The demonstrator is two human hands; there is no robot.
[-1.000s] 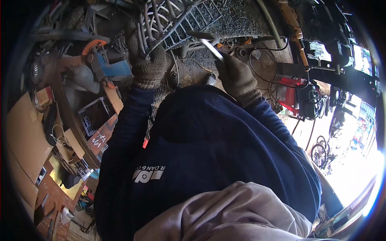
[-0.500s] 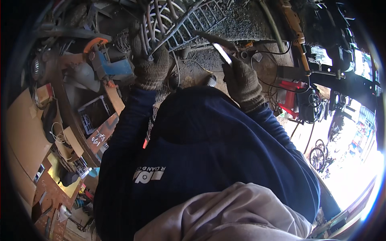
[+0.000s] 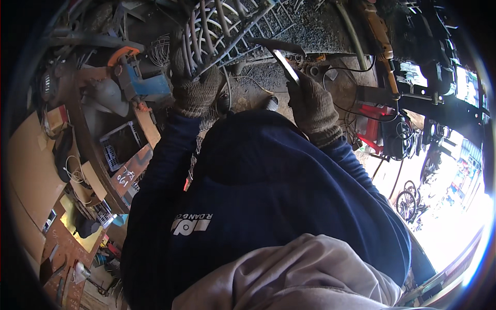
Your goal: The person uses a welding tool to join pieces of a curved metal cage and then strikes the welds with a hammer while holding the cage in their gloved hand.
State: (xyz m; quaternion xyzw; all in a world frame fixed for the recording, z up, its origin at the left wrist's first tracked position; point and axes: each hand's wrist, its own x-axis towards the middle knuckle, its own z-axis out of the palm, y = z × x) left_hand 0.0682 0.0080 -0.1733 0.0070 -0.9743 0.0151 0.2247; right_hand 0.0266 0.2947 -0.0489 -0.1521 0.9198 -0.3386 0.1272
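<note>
My left hand [image 3: 195,92], in a knitted work glove, grips the lower edge of a metal grille [image 3: 227,26] made of curved bars. My right hand [image 3: 312,105], also gloved, is closed around a thin shiny metal strip [image 3: 285,66] that points up and left toward the grille's lower right corner. A dark curved bar [image 3: 276,45] lies just above the strip's tip. My dark blue sleeves and jacket fill the middle of the view and hide the ground below my hands.
A blue and orange power tool [image 3: 137,77] lies left of my left hand. A red machine [image 3: 385,132] with black cables stands at the right. Cardboard, crates and scrap [image 3: 77,170] crowd the left side. Gravelly ground [image 3: 320,31] lies behind the grille.
My right hand has lifted the metal strip higher and slightly right, closer to the grille's corner. My left hand keeps its hold on the grille.
</note>
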